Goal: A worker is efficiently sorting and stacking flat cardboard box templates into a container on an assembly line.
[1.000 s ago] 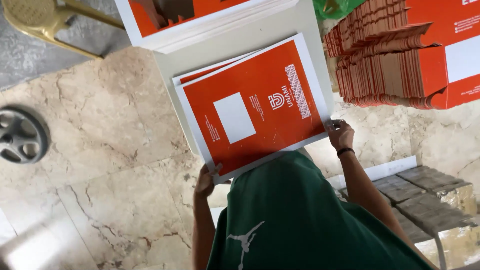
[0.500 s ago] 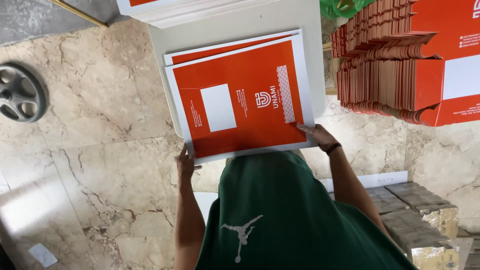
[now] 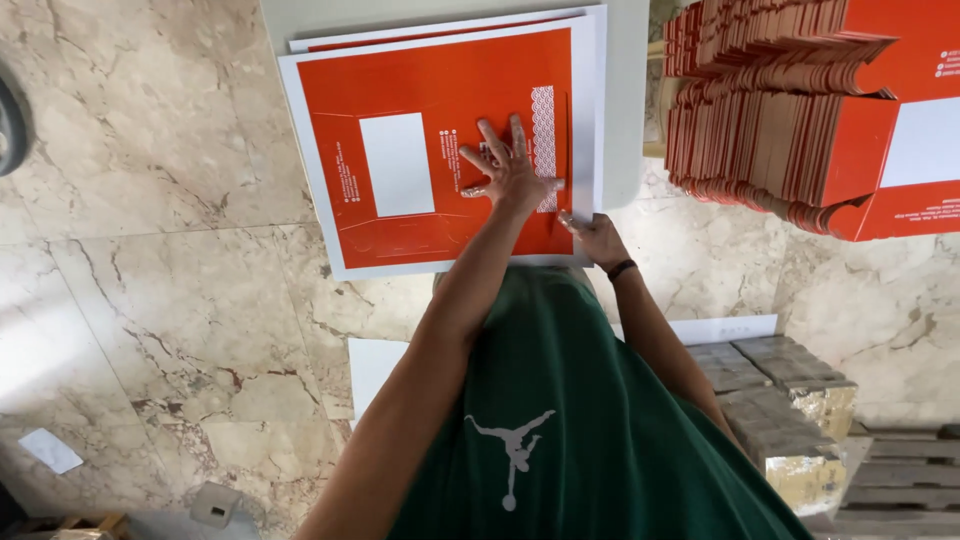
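Left hand now presses orange sheet; right hand pinches its corner.

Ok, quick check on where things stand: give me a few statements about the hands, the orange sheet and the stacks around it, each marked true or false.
1. The left hand lies flat, fingers spread, on the top orange sheet. True.
2. The right hand rests on the marble floor. False: it is at the sheet's near right corner.
3. Stacked folded orange cartons stand to the right. True.
4. The top sheet is blue. False: it is orange with a white rectangle.
5. The right wrist bears a dark band. True.
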